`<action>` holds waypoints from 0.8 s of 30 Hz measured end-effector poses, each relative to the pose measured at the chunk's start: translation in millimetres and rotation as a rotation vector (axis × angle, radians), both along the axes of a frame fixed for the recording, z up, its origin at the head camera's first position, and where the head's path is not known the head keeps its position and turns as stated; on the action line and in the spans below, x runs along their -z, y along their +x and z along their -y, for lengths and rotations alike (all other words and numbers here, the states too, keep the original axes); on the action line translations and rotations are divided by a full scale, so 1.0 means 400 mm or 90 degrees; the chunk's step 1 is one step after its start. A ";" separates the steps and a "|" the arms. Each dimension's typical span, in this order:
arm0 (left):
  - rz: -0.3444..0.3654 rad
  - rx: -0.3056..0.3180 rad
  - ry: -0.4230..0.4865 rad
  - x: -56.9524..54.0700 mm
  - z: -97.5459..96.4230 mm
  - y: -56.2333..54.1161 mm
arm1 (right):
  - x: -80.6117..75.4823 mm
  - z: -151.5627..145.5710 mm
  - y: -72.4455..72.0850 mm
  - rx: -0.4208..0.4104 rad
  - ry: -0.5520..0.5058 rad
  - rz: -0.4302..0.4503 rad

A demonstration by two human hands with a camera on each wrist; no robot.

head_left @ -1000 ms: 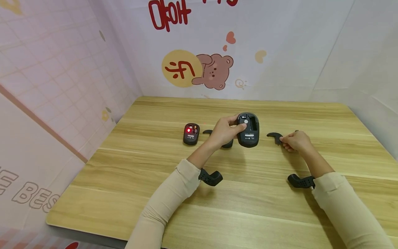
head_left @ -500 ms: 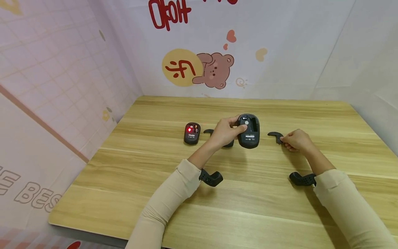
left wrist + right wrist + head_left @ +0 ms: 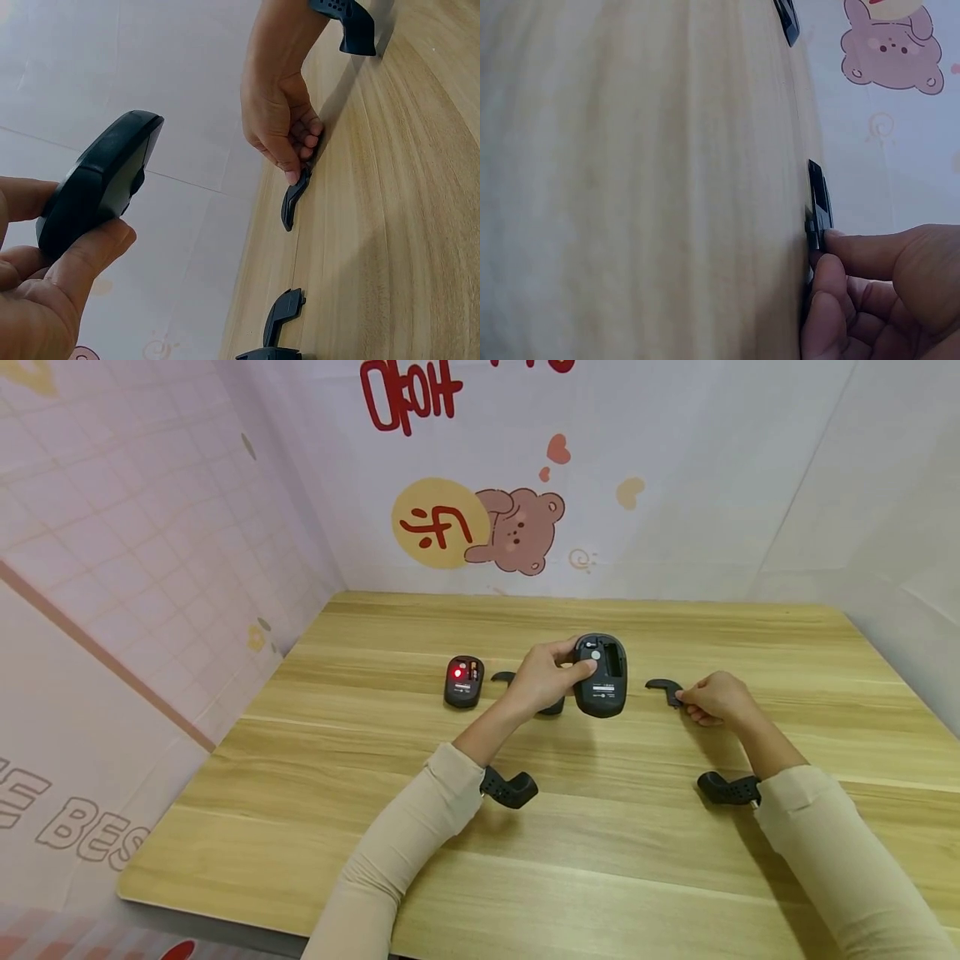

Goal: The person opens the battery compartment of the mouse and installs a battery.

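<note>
My left hand (image 3: 546,675) holds a black computer mouse (image 3: 602,693) above the table, thumb on its underside, which faces the head camera. The long battery slot in that underside is open, with no batteries showing. My right hand (image 3: 718,697) pinches a curved black battery cover (image 3: 663,684) between thumb and fingers, low over the table. In the right wrist view, the fingers (image 3: 829,289) are close to the wood, with a dark strip partly hidden beneath them. Behind my left hand lie another battery cover (image 3: 283,311) and a dark rounded object (image 3: 553,707), both partly hidden.
To the left, another mouse (image 3: 463,683) lies underside up, with a red light glowing and batteries in its slot. The wooden table (image 3: 600,860) meets a printed backdrop (image 3: 675,543) at the back. Black camera mounts (image 3: 512,789) jut from both wrists.
The right hand has turned the battery cover slightly, and a dark tip above that hand is now out of sight. The left hand and its mouse have hardly moved.
</note>
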State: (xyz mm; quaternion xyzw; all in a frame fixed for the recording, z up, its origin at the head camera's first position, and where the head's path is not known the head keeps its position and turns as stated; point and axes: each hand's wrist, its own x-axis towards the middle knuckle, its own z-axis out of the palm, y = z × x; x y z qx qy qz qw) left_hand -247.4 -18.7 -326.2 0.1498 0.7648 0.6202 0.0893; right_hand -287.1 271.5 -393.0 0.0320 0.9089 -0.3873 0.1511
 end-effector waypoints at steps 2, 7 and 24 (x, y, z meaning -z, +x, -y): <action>0.002 0.000 0.003 0.001 -0.001 0.001 | 0.002 -0.001 0.000 0.001 0.001 -0.001; 0.002 -0.001 0.003 0.001 -0.001 0.001 | 0.003 -0.001 0.001 0.003 0.006 -0.008; 0.003 0.013 0.021 0.007 -0.007 -0.004 | -0.120 -0.116 0.009 -0.090 0.107 -0.079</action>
